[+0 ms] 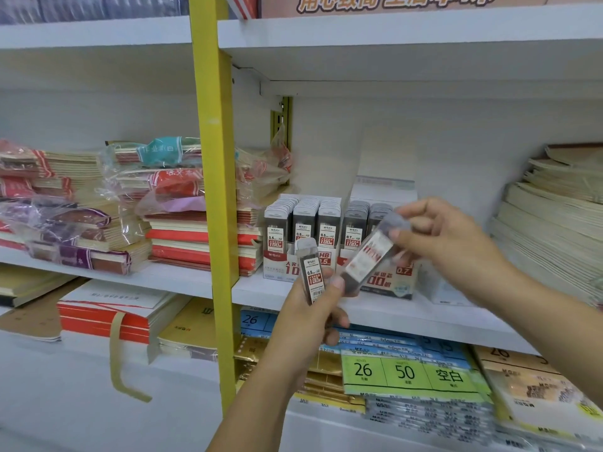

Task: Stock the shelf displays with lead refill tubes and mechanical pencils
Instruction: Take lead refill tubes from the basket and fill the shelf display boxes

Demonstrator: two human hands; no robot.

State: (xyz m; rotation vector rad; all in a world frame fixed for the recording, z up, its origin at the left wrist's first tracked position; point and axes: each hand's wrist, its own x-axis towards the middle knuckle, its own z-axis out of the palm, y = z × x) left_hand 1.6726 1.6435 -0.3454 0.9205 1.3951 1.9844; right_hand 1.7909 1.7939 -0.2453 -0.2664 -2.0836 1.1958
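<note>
upright 0.5 lead tube (311,272) beside a tilted, blurred tube (368,256), perhaps 0.7.

Light: bright, even, soft, from above.
Shadow: dim band under the upper shelf (391,63).
Glare: mild sheen on plastic wrap (125,177).
Blur: right hand (450,239) and its tube (370,256) smeared by motion.
Edges: shelf lines bowed, corners soft.

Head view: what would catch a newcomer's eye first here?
Two hands at centre: the left hand grips an upright lead refill tube, and the right hand pinches the top of a second, tilted tube. Just behind them, display boxes packed with tubes stand on the middle shelf, right of a bright yellow post.
</note>
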